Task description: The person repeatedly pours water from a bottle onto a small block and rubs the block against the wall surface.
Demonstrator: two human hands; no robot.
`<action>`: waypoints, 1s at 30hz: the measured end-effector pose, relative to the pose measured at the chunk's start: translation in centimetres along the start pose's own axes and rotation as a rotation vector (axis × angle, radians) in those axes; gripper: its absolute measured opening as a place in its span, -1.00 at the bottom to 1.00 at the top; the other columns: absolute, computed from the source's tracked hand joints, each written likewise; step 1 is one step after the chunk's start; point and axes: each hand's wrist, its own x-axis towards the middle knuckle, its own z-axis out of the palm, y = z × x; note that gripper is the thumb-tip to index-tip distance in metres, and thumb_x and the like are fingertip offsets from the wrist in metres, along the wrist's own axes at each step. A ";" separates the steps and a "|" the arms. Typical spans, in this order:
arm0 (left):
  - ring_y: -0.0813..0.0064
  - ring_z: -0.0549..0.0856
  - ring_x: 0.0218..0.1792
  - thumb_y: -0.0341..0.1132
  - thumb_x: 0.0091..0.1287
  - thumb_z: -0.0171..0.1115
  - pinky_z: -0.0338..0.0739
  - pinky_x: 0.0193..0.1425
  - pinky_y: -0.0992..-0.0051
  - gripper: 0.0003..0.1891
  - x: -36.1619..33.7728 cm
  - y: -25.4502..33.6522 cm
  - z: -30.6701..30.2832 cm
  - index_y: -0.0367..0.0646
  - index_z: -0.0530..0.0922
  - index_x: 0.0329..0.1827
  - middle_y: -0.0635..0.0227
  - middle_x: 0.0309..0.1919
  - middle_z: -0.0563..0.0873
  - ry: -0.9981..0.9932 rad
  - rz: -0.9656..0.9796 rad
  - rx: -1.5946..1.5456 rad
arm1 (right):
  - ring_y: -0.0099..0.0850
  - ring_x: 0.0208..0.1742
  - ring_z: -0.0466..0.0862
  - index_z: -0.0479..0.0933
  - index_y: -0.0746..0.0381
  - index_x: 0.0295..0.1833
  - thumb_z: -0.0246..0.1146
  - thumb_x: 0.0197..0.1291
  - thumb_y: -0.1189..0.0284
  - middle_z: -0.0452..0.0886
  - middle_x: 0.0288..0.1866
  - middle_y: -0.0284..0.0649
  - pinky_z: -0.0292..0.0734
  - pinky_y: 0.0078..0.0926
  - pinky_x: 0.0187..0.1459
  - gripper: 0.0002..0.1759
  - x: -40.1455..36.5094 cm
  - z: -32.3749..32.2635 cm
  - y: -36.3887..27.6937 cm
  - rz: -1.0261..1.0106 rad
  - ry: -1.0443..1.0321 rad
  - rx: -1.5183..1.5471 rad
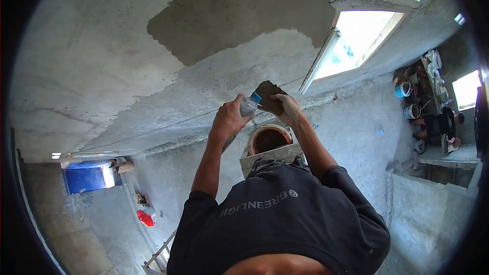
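In the head view, my left hand (227,120) is wrapped round a small clear plastic bottle (248,106) with a blue top (255,97). The bottle is tilted, its top right at the edge of a flat, dark grey-brown piece (270,94). My right hand (289,110) grips that piece from the right side, fingers lying over its face; its material is unclear. Both hands are raised in front of my chest, close together. Below them stands a round bucket (252,142) with an orange inside, partly hidden by my dark shirt.
A plastered wall (102,46) rises ahead, with a darker, damp-looking patch (244,10) high up. To the right is a window opening (356,40). Far right, a person (440,125) is near several buckets (412,111). A blue panel (84,178) and a red item (145,218) lie to the left.
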 end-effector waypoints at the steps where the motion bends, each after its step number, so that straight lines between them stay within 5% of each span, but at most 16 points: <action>1: -0.01 0.66 -0.17 -0.16 0.03 0.41 0.55 -0.08 0.21 -0.45 0.1 -0.1 0.0 -0.16 0.43 0.06 -0.06 -0.29 0.67 -0.023 0.005 0.040 | -0.04 0.05 0.56 0.25 0.57 0.14 0.01 0.20 0.61 0.44 0.08 0.12 0.53 -0.05 0.13 -0.59 0.1 -0.1 0.1 0.015 0.017 -0.006; 13: -0.04 0.66 -0.22 -0.18 -0.02 0.42 0.55 -0.13 0.15 -0.43 0.7 0.7 0.5 -0.11 0.44 0.08 -0.05 -0.32 0.66 -0.073 0.022 0.251 | -0.24 -0.14 0.64 0.40 0.48 -0.01 0.06 0.22 0.55 0.56 -0.13 -0.02 0.63 -0.30 -0.05 -0.73 0.8 -0.5 1.5 0.012 0.149 -0.014; 17: -0.03 0.66 -0.22 -0.18 -0.02 0.42 0.55 -0.14 0.15 -0.43 0.8 0.7 0.2 -0.09 0.45 0.09 -0.04 -0.32 0.67 -0.081 0.043 0.272 | -0.26 -0.10 0.62 0.38 0.47 0.04 0.04 0.22 0.55 0.53 -0.06 -0.02 0.60 -0.34 0.00 -0.70 1.6 -1.4 1.7 -0.007 0.146 -0.037; 23: -0.02 0.67 -0.22 -0.17 -0.01 0.43 0.55 -0.14 0.16 -0.43 1.0 0.4 0.1 -0.06 0.46 0.10 -0.03 -0.31 0.67 -0.062 0.050 0.289 | -0.28 -0.10 0.61 0.39 0.47 0.04 0.02 0.22 0.54 0.53 -0.09 -0.03 0.59 -0.34 -0.02 -0.70 1.7 -1.2 1.6 0.019 0.106 0.029; 30: 0.03 0.67 -0.20 -0.15 0.01 0.43 0.55 -0.12 0.19 -0.46 1.2 -0.4 -0.5 -0.09 0.47 0.07 0.05 -0.26 0.69 0.021 0.064 0.163 | -0.37 -0.16 0.64 0.42 0.43 0.00 0.07 0.24 0.53 0.57 -0.15 -0.07 0.60 -0.62 -0.14 -0.74 3.0 -2.2 2.7 0.001 -0.037 0.078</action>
